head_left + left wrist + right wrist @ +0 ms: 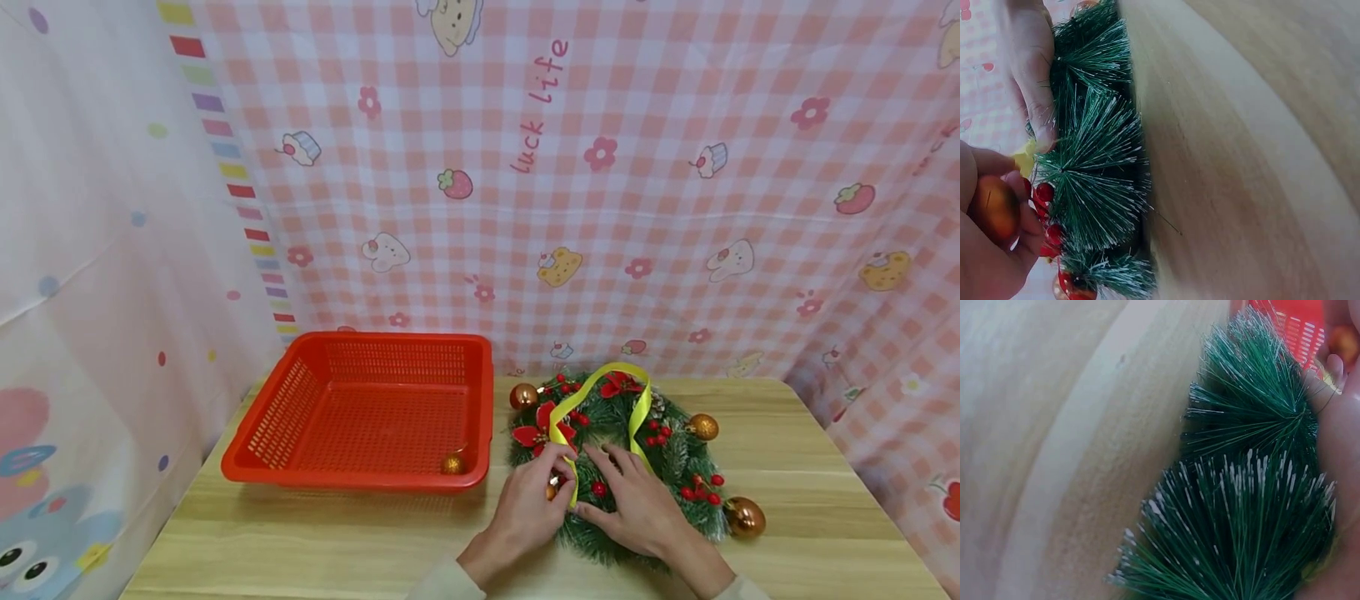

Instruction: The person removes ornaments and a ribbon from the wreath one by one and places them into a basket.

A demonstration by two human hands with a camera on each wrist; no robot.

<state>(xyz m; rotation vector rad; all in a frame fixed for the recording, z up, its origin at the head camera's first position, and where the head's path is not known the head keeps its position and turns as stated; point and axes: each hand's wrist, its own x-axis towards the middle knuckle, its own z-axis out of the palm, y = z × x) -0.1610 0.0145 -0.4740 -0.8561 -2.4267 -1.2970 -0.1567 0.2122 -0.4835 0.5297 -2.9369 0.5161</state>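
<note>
A green Christmas wreath [678, 458] with red flowers, red berries and copper baubles lies on the table. A yellow ribbon [626, 367] loops over its far side, and both ends run down to the hands. My left hand [528, 500] pinches one part of the ribbon between thumb and fingertips at the wreath's near left. Inside the curl of that hand shows an orange bauble [996, 212] in the left wrist view. My right hand [641, 508] rests on the near right of the wreath with fingers spread, its thumb right at the pinched ribbon.
To the left stands a red plastic basket [480, 417] with a small gold bauble [453, 463] in its near right corner. Copper baubles [746, 517] stick out past the wreath's right side. A pink checked curtain [600, 208] hangs behind the wooden table [810, 467].
</note>
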